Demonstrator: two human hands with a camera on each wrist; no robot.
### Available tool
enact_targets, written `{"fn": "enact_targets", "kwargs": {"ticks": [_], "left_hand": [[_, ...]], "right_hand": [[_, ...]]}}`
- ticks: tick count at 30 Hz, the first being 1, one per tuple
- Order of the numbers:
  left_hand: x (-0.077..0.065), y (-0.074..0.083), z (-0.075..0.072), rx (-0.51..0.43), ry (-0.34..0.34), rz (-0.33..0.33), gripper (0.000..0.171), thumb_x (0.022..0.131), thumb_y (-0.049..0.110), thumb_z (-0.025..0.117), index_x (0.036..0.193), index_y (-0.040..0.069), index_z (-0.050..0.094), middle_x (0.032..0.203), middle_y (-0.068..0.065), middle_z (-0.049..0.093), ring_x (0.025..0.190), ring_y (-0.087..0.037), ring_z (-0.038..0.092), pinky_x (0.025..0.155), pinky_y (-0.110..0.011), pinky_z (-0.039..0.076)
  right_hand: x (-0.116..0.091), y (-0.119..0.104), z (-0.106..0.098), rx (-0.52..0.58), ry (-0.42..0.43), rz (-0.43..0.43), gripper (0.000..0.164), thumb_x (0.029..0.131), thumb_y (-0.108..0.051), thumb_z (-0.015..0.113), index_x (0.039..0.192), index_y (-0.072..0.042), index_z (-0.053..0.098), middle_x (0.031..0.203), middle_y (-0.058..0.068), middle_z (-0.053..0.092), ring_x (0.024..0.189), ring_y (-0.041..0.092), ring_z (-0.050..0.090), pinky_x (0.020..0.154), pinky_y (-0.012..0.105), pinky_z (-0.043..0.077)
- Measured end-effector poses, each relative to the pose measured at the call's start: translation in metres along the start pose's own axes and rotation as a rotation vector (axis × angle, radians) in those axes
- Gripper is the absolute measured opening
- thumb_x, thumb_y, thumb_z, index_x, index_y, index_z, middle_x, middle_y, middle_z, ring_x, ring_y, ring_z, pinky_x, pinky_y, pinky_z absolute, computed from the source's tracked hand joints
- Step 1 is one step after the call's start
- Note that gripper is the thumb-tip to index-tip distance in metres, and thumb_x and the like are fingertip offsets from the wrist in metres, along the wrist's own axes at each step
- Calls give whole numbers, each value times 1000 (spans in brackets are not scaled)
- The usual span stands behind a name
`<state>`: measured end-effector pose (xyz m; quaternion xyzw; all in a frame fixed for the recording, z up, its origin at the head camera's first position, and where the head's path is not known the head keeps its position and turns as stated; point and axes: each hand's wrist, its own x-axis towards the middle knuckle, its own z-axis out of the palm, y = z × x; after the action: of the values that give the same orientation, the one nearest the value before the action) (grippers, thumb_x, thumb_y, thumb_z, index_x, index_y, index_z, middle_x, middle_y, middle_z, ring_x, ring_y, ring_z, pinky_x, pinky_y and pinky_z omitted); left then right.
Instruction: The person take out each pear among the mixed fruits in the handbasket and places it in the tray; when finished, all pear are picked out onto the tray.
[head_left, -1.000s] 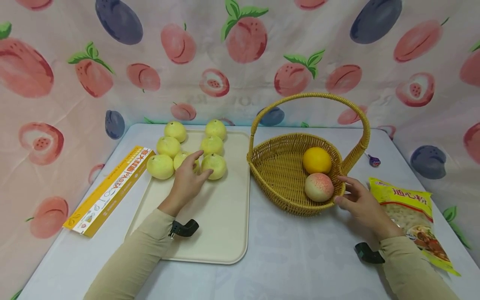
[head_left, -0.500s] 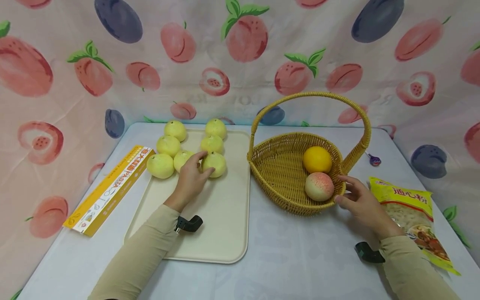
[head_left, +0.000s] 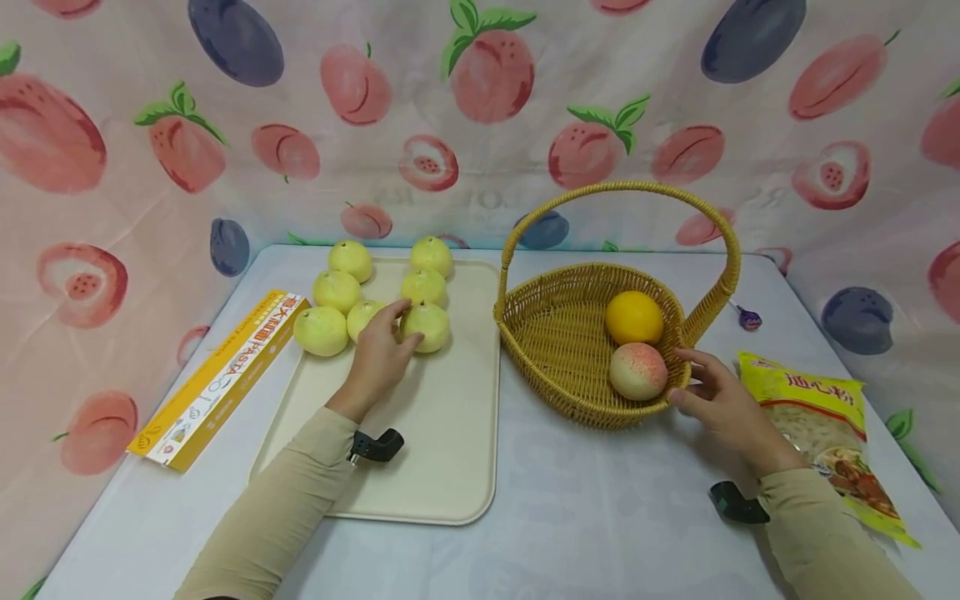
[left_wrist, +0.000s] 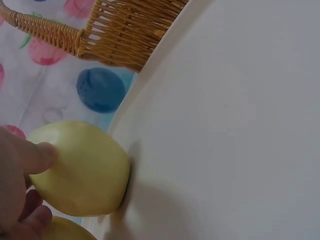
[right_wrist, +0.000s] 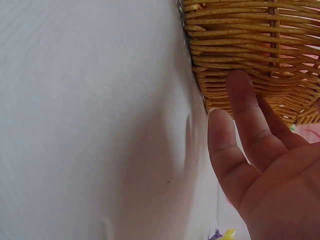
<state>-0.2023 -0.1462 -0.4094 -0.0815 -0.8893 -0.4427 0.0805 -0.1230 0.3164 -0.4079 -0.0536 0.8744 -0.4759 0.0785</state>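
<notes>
In the head view my left hand (head_left: 378, 354) reaches over the beige tray (head_left: 420, 483) and holds a pale yellow-green round fruit (head_left: 427, 327) between thumb and fingers. Seen by the left wrist camera, the thumb (left_wrist: 42, 156) presses the side of this fruit, which is at the tray surface. Several similar fruits (head_left: 321, 332) stand in two rows beside it. My right hand (head_left: 723, 412) touches the right end of a wicker basket (head_left: 555, 350) with nearly straight fingers (right_wrist: 247, 115). An orange (head_left: 634, 317) and a peach (head_left: 638, 372) lie inside the basket.
A long pasta box (head_left: 217, 383) lies along the tray's left side. Right of the basket are a yellow bag of pasta (head_left: 828, 442) and a purple-wrapped lollipop (head_left: 748, 318). The basket's tall handle (head_left: 622, 188) arches over it. A fruit-print cloth (head_left: 480, 167) hangs behind.
My left thumb and fingers have closed in on the near right fruit, which has shifted very slightly left. The right hand and the basket have stayed in place.
</notes>
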Motion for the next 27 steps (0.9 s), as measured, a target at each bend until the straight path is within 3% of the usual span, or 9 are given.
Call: {"fn": "enact_targets", "kwargs": {"ticks": [12, 15, 19, 23, 27], "left_hand": [[-1, -5, -5, -16, 8, -13, 53, 95, 2, 66, 143, -6, 46, 143, -22, 50, 132, -34, 47, 106, -42, 43], [-1, -6, -11, -20, 27, -15, 50, 95, 2, 66, 141, -6, 48, 141, -22, 52, 130, -35, 50, 104, -42, 44], [-1, -3, -21, -15, 50, -3, 49, 94, 2, 66, 140, -6, 50, 139, -22, 54, 128, -35, 51, 104, -43, 45], [-5, 1, -32, 2, 41, 16, 51, 94, 2, 67, 141, -7, 49, 140, -23, 53, 130, -36, 49, 105, -45, 44], [-8, 7, -43, 36, 25, 37, 52, 93, 2, 68, 141, -6, 49, 141, -22, 52, 131, -36, 48, 105, -47, 43]], "right_hand": [[0, -1, 0, -2, 13, -36, 64, 102, -18, 61, 153, 1, 27, 143, 40, 36, 95, 1, 57, 77, 19, 52], [-1, -2, 0, -30, 10, -26, 66, 102, -21, 60, 155, 0, 27, 144, 38, 36, 102, 17, 62, 77, 20, 51], [-3, -6, 0, -100, 9, 23, 70, 102, -32, 60, 157, -4, 26, 147, 35, 35, 111, 43, 57, 78, 24, 51], [-8, -13, -2, -164, 24, 54, 75, 100, -40, 61, 158, -7, 26, 148, 32, 37, 114, 43, 56, 81, 29, 50], [-14, -21, -7, -210, 49, 19, 73, 100, -37, 63, 157, -7, 29, 148, 29, 41, 115, 43, 57, 79, 21, 49]]}}
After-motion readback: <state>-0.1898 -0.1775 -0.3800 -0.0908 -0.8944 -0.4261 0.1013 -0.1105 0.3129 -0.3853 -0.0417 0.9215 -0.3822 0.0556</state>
